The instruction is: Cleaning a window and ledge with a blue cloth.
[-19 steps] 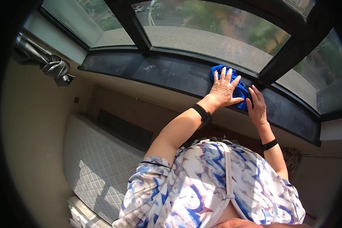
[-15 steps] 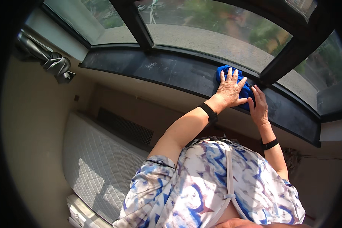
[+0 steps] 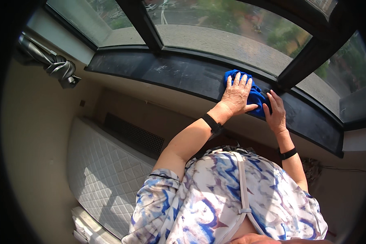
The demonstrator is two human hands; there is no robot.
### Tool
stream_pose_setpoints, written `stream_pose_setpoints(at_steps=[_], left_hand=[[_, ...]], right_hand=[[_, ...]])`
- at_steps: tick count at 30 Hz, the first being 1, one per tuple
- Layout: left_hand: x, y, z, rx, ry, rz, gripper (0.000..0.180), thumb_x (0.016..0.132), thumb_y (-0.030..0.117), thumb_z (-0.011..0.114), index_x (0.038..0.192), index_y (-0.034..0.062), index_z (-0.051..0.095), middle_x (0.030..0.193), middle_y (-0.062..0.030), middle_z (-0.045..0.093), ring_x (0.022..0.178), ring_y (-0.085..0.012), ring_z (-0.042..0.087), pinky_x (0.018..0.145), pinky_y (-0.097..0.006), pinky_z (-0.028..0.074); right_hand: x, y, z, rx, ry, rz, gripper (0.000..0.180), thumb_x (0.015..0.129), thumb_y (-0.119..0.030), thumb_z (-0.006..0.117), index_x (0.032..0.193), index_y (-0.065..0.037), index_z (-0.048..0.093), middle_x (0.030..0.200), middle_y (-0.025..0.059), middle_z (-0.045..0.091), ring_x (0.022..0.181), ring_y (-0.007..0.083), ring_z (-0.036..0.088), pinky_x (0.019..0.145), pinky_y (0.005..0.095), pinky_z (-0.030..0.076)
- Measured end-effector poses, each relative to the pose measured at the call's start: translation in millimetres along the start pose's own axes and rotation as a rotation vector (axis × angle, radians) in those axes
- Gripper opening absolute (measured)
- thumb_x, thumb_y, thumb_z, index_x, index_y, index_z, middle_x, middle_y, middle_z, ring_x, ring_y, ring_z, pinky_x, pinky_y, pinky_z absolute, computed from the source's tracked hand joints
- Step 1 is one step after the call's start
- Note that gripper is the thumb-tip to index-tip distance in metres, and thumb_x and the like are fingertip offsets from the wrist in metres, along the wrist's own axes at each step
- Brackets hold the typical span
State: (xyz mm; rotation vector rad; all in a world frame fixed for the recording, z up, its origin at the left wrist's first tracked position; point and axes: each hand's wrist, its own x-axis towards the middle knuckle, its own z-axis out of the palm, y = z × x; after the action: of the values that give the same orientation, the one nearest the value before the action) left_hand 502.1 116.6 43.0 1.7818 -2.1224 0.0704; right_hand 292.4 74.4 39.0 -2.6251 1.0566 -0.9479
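Observation:
My left hand (image 3: 236, 94) lies flat on a crumpled blue cloth (image 3: 254, 96), fingers stretched out and slightly spread. Under that palm the cloth rests on the dark windowsill (image 3: 183, 77), bunched toward the window frame. Just right of the cloth, my right hand (image 3: 276, 114) is open with its fingertips at the sill; nothing shows in it. Its thumb side is close to the cloth, but whether they touch I cannot tell. Both wrists wear black bands.
Dark window frames (image 3: 301, 61) rise behind the sill. Whitish marks show on its left part. Below left, a quilted mattress (image 3: 105, 175) leans near a dark grille (image 3: 134, 134). A knotted grey curtain (image 3: 59, 67) hangs at far left; a thin cable (image 3: 345, 169) runs along the right.
My left hand and the blue cloth under it have slid a little to the left along the sill. The right hand has barely moved, and the gap between the hands has widened.

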Motion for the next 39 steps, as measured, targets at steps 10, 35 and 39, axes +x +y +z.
stream_pose_setpoints(at_steps=[10, 35, 39], left_hand=[[-40.0, -23.9, -21.2, 0.039, 0.008, -0.061, 0.092, 0.075, 0.061, 0.066, 0.138, -0.0019, 0.041, 0.143, -0.0205, 0.038, 0.137, -0.0374, 0.03, 0.11, -0.056, 0.022], [29.5, 27.0, 16.2, -0.032, -0.062, 0.154, 0.078, 0.077, 0.051, 0.066, 0.134, 0.0013, 0.047, 0.142, -0.0168, 0.042, 0.136, -0.0334, 0.034, 0.11, -0.054, 0.027], [35.3, 17.1, 6.4, -0.023, -0.088, 0.127, 0.08, 0.075, 0.054, 0.068, 0.133, 0.0016, 0.049, 0.139, -0.0157, 0.046, 0.133, -0.032, 0.038, 0.11, -0.052, 0.028]], right_hand=[[0.6, 0.8, -1.1, 0.035, 0.009, -0.014, 0.04, 0.082, -0.016, 0.069, 0.118, 0.001, 0.059, 0.128, 0.0192, 0.055, 0.115, 0.0364, 0.054, 0.098, 0.0411, 0.044], [-2.7, 2.6, 2.0, 0.111, 0.063, 0.006, 0.038, 0.084, -0.015, 0.065, 0.117, 0.003, 0.059, 0.125, 0.0216, 0.055, 0.112, 0.0385, 0.055, 0.096, 0.0428, 0.046], [-1.9, 1.5, 2.0, 0.094, 0.06, 0.003, 0.039, 0.084, -0.016, 0.066, 0.118, 0.003, 0.058, 0.125, 0.0212, 0.055, 0.112, 0.038, 0.055, 0.096, 0.0424, 0.046]])
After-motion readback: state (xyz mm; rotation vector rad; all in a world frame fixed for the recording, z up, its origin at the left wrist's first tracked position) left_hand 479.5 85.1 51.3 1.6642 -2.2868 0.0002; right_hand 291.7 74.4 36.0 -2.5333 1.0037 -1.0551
